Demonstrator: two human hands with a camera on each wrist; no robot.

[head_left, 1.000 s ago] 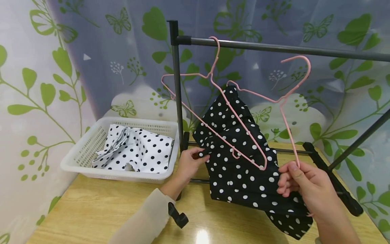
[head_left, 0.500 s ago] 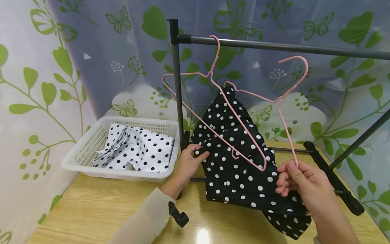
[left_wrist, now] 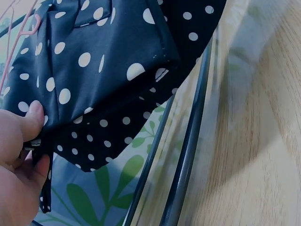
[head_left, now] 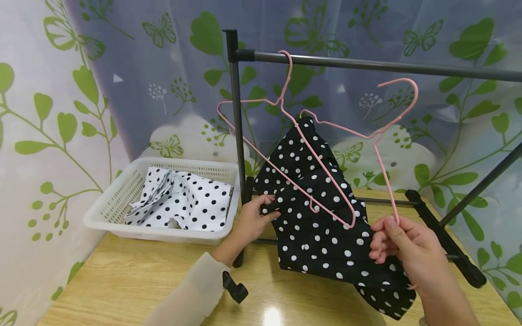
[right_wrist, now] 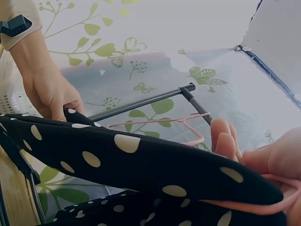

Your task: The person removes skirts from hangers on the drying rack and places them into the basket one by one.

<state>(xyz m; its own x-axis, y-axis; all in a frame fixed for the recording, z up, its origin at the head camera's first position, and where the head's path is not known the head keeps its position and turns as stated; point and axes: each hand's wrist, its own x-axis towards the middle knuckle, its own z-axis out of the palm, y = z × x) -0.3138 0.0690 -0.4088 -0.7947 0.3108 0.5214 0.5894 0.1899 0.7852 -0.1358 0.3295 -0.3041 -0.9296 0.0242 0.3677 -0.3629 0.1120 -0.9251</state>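
Note:
My left hand (head_left: 253, 219) pinches the left edge of a black garment with white dots (head_left: 326, 246). Its thumb and fingertips grip the cloth in the left wrist view, where the garment (left_wrist: 84, 59) shows a pocket-like seam. A pink hanger (head_left: 378, 133) carries the garment, its far left end poking into the top corner. Thumb and forefinger of my right hand (head_left: 412, 244) pinch that hanger's near arm. In the right wrist view, the hanger (right_wrist: 277, 202) runs inside the garment's edge beside my fingers. Its hook is apart from the rail.
A second pink hanger (head_left: 282, 100) hangs from the rack's dark rail (head_left: 367, 64), in front of the garment. On the wooden table (head_left: 122, 271) at left, a white basket (head_left: 102, 222) holds white cloth with black dots (head_left: 204, 199). The rack's foot (head_left: 444, 240) stands right.
Both hands stay in nearly the same place, gripping garment and hanger. The held hanger and garment sway slightly, and the cloth edge at my left fingers shifts a little.

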